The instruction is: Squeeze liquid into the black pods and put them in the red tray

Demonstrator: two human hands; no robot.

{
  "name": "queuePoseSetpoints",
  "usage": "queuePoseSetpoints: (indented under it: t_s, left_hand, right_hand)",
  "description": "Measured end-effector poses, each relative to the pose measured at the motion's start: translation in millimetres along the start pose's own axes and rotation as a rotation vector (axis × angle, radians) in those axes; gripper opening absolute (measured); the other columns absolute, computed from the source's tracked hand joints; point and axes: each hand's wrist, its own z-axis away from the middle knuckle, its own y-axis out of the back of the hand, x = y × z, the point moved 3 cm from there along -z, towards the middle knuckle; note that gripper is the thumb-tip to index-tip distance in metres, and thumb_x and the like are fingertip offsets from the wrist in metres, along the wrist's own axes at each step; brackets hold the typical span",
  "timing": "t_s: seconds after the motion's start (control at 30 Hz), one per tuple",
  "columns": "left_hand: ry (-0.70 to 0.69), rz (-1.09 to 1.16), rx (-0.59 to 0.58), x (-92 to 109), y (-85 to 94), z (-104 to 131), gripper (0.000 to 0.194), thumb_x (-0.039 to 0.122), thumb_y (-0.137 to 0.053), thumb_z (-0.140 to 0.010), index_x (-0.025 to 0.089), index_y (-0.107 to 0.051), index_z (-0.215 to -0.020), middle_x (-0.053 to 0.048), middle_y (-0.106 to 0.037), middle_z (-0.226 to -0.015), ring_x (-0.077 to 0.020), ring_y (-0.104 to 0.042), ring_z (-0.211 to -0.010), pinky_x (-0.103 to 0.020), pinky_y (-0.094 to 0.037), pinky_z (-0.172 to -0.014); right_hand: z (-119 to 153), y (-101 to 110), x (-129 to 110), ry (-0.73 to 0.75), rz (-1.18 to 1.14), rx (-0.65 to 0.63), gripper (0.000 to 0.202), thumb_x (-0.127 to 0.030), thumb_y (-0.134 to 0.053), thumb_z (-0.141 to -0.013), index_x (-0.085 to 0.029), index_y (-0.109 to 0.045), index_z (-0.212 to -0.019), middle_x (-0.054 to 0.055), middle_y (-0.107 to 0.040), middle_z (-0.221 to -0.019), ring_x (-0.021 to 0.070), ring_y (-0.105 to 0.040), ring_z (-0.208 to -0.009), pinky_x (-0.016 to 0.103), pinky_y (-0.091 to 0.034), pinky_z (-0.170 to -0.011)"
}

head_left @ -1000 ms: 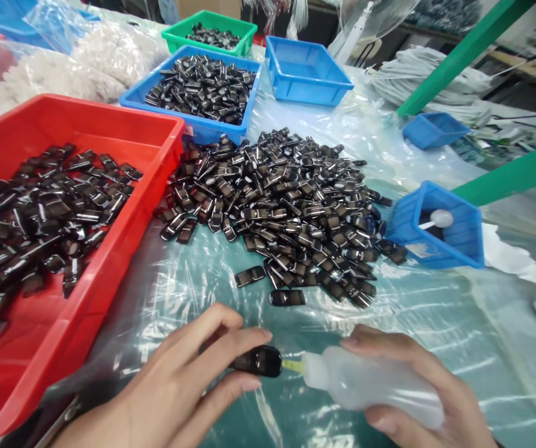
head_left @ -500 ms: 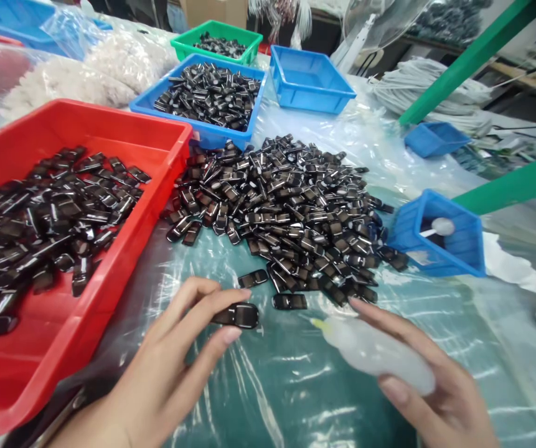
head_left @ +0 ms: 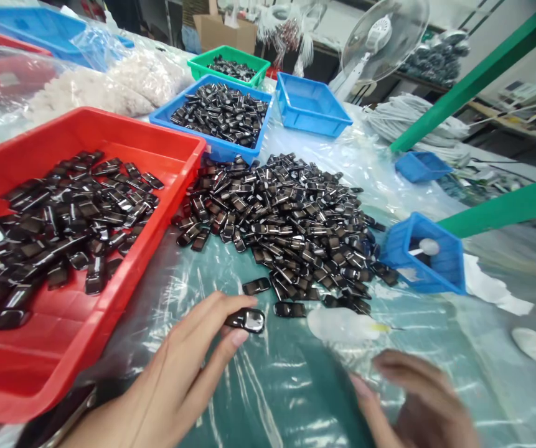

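My left hand (head_left: 188,361) pinches a small glossy black plastic casing (head_left: 248,320) between thumb and fingers, just above the table. Two more loose casings lie close by, one black casing (head_left: 290,309) to its right and another casing (head_left: 256,285) behind it. On the plastic sheet rests a white squeeze bottle (head_left: 337,325), its yellow nozzle pointing right. My right hand (head_left: 412,398), blurred by motion, is in front of the bottle and apart from it, fingers and thumb spread with nothing visible between them. A large heap of black casings (head_left: 291,218) spreads behind both hands.
A red tray (head_left: 104,311) of casings stands at left. Behind the heap are a blue tray (head_left: 160,116) of casings, another blue tray (head_left: 312,118) and a green tray (head_left: 197,65). At right, a small blue bin (head_left: 440,274) sits near a green post (head_left: 505,202). A fan (head_left: 382,37) stands behind.
My right hand has let go of the squeeze bottle, which now lies on the table with its nozzle turned from left to right. My left hand still pinches the casing.
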Motion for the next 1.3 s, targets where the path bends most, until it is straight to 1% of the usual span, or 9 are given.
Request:
queuePoseSetpoints:
  t_s: [0.07,0.17,0.23,0.4,0.63,0.93,1.07,1.2,1.3]
  left_hand:
    - [-0.059,-0.006,-0.048,1.0,-0.1,0.0,0.031,0.024,-0.040,-0.099,0.032,-0.042,-0.129,-0.002,-0.060,-0.122,-0.0201,-0.057,-0.116,-0.027,-0.055,-0.087]
    - [-0.082,-0.031,-0.123,3.5,-1.0,1.8,0.030,0.024,-0.038,-0.101,0.031,-0.040,-0.130,-0.002,-0.058,-0.120,-0.0173,-0.059,-0.112,-0.026,-0.052,-0.091]
    - [-0.105,-0.045,-0.155,6.0,-1.2,3.3,0.029,0.024,-0.038,-0.101,0.029,-0.040,-0.129,-0.002,-0.059,-0.116,-0.0159,-0.060,-0.109,-0.025,-0.051,-0.093]
    - [-0.132,-0.067,-0.193,7.9,-1.6,3.3,0.030,0.021,-0.040,-0.100,0.026,-0.041,-0.130,-0.002,-0.057,-0.117,-0.0148,-0.058,-0.112,-0.023,-0.048,-0.097]
    - [-0.179,-0.021,-0.128,9.6,-1.4,0.5,0.029,0.018,-0.040,-0.099,0.025,-0.042,-0.127,-0.003,-0.061,-0.110,-0.0165,-0.062,-0.102,-0.025,-0.053,-0.088]
    - [-0.156,-0.005,-0.143,8.6,-0.2,3.1,0.033,0.018,-0.041,-0.099,0.030,-0.040,-0.129,-0.001,-0.060,-0.111,-0.0171,-0.059,-0.111,-0.025,-0.052,-0.091]
    - [-0.161,-0.044,-0.120,5.6,-0.8,3.8,0.030,0.022,-0.040,-0.100,0.028,-0.042,-0.129,-0.002,-0.062,-0.111,-0.0174,-0.063,-0.103,-0.027,-0.053,-0.089]
    - [-0.180,-0.053,-0.120,2.9,-3.0,4.2,0.025,0.026,-0.039,-0.101,0.028,-0.044,-0.125,-0.003,-0.064,-0.110,-0.0176,-0.064,-0.101,-0.027,-0.054,-0.087]
    - [-0.185,-0.020,-0.111,0.0,-5.4,5.7,0.029,0.026,-0.038,-0.101,0.029,-0.043,-0.129,-0.004,-0.062,-0.114,-0.0189,-0.063,-0.104,-0.029,-0.054,-0.088]
  right_hand:
    - [5.4,-8.7,-12.0,0.108,0.110,-0.175,0.026,-0.008,-0.057,-0.086,-0.026,-0.062,-0.104,0.007,-0.067,-0.098,0.0229,-0.067,-0.084,0.035,-0.056,-0.069]
    - [0.5,-32.9,-25.2,0.349,0.232,-0.526,0.041,-0.001,-0.038,-0.092,-0.020,-0.057,-0.122,0.015,-0.067,-0.119,0.0230,-0.071,-0.087,0.035,-0.060,-0.066]
    - [-9.7,-47.5,-29.3,0.454,0.215,-0.669,0.038,0.000,-0.034,-0.092,-0.013,-0.057,-0.119,0.019,-0.067,-0.119,0.0223,-0.073,-0.085,0.033,-0.061,-0.063]
    - [-27.0,-64.2,-34.5,0.578,0.226,-0.660,0.035,-0.003,-0.030,-0.095,-0.006,-0.065,-0.100,0.021,-0.073,-0.103,0.0252,-0.073,-0.073,0.037,-0.062,-0.057]
    - [-30.9,-71.3,-41.4,0.648,0.227,-0.645,0.040,0.001,-0.025,-0.093,-0.003,-0.065,-0.096,0.022,-0.073,-0.092,0.0280,-0.071,-0.066,0.040,-0.060,-0.051]
    - [-35.8,-70.1,-37.0,0.307,0.004,-0.649,0.026,-0.010,-0.035,-0.097,-0.015,-0.060,-0.094,0.011,-0.064,-0.086,0.0237,-0.066,-0.073,0.038,-0.057,-0.059]
    - [-39.3,-59.3,-38.8,0.042,-0.220,-0.623,0.012,-0.015,-0.041,-0.098,-0.022,-0.050,-0.095,0.001,-0.057,-0.086,0.0113,-0.063,-0.066,0.023,-0.056,-0.056]
    - [-33.9,-55.7,-38.0,-0.477,-0.777,-0.743,0.009,-0.030,-0.054,-0.094,-0.022,-0.055,-0.089,-0.004,-0.056,-0.078,0.0058,-0.057,-0.055,0.018,-0.051,-0.052]
    - [-27.5,-57.3,-38.3,-0.798,-1.081,-0.728,0.014,-0.033,-0.065,-0.087,-0.020,-0.060,-0.084,-0.005,-0.057,-0.066,0.0049,-0.053,-0.052,0.016,-0.045,-0.051]
